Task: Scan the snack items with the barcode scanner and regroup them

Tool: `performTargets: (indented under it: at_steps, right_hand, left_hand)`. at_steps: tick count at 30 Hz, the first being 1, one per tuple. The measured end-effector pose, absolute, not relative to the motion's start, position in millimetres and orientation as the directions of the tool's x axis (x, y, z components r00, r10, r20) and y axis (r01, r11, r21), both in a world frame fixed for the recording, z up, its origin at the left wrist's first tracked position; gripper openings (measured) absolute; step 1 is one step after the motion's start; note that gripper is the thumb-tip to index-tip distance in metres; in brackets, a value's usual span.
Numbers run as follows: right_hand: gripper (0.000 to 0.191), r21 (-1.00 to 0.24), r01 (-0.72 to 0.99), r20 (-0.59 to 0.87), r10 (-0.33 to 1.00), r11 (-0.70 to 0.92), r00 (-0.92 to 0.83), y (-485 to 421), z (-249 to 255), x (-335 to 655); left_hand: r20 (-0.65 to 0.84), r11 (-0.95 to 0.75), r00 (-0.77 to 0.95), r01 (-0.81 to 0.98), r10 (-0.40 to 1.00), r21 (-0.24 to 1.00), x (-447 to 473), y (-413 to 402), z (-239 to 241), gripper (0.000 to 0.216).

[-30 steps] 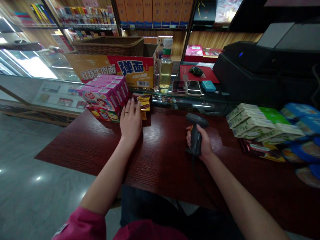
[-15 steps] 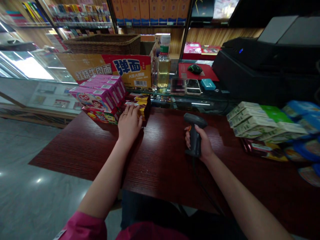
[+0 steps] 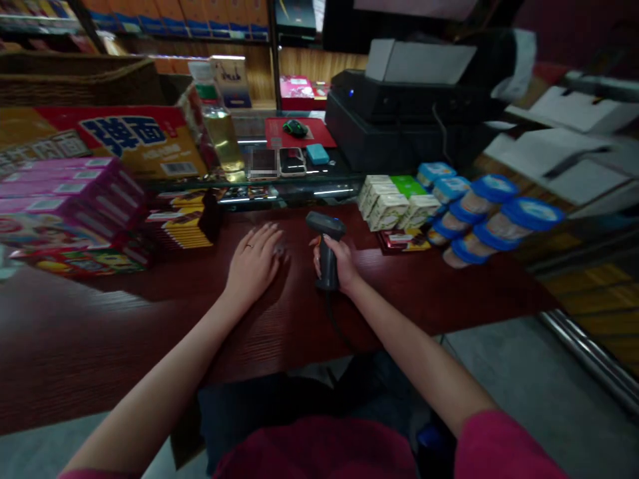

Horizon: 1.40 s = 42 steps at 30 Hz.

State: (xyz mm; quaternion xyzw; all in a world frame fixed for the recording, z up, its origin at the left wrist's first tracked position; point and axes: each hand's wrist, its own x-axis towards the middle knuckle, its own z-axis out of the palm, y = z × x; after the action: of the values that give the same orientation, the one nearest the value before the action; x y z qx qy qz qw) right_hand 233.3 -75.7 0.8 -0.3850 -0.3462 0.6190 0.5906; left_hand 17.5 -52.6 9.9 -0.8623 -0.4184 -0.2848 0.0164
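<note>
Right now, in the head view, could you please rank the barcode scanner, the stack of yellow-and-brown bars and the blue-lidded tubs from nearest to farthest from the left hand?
1. Barcode scanner, just right of the left hand, gripped by the right hand.
2. Stack of yellow-and-brown bars, to its back left.
3. Blue-lidded tubs, far right.

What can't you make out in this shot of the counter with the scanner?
Head view, the only one:
The scanner: its handle is mostly covered by the right hand, and its window faces away.
The item left of the phone: pixelated.
The pink boxes: cut off by the left edge and blurred, so the print is unreadable.
The table under the flat left hand: hidden by the palm.
</note>
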Motion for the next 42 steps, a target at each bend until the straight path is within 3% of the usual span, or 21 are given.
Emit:
performTargets:
  at_steps: [4,10,14,18,20,23,26,29,33,37,42]
  right_hand:
    - [0.045,-0.872,-0.49,-0.097,0.984,-0.012,0.15,-108.6,-2.8,279.6]
    - [0.045,-0.884,-0.456,-0.136,0.873,0.107,0.468,-163.6,-6.4,353.2]
    - [0.046,-0.871,-0.446,-0.124,0.786,0.206,0.606,-174.4,-7.8,377.4]
    - [0.045,-0.837,-0.488,-0.128,0.779,0.248,0.614,-170.1,-7.9,382.2]
    - [0.045,-0.845,-0.486,-0.13,0.795,0.223,0.592,-170.9,-6.2,381.2]
    - [0.046,-0.873,-0.471,-0.146,0.853,0.127,0.5,-177.4,-1.7,377.5]
    - [0.045,-0.886,-0.464,-0.168,0.935,-0.004,0.313,-178.0,3.4,368.4]
    - [0.043,-0.868,-0.472,-0.211,0.975,-0.154,0.068,-157.7,7.5,346.9]
    - [0.041,-0.837,-0.469,-0.219,0.958,-0.283,-0.187,-101.1,11.5,293.5]
    - [0.04,-0.817,-0.469,-0.187,0.923,-0.336,-0.336,-48.3,12.9,232.3]
    - [0.041,-0.809,-0.49,-0.191,0.934,-0.324,-0.301,-27.3,2.9,195.3]
  left_hand:
    - [0.423,-0.817,0.701,0.525,0.574,0.24,102.0,-54.6,-4.1,0.053]
    - [0.446,-0.901,0.807,0.229,0.388,0.368,222.5,-34.4,-17.4,0.063]
    - [0.41,-0.887,0.829,0.2,0.38,0.417,273.0,-21.9,-25.4,0.064]
    - [0.39,-0.839,0.82,0.185,0.418,0.512,270.0,-19.9,-25.0,0.048]
    - [0.412,-0.78,0.766,0.18,0.493,0.6,249.7,-20.9,-20.4,0.04]
    - [0.37,-0.579,0.577,0.23,0.728,0.782,205.2,-18.2,-14.9,0.031]
    - [0.171,-0.237,0.364,0.145,0.916,0.961,151.7,-9.2,-15.7,0.037]
    - [0.003,0.005,0.226,-0.033,0.974,0.999,96.0,-0.5,-17.3,0.052]
    - [-0.029,0.037,0.053,-0.155,0.998,0.987,31.9,6.2,-11.7,0.045]
    - [-0.072,0.105,0.118,-0.302,0.99,0.948,-3.1,13.2,-5.5,0.039]
    - [-0.017,0.037,0.06,-0.358,0.998,0.933,-8.8,24.2,-10.2,0.034]
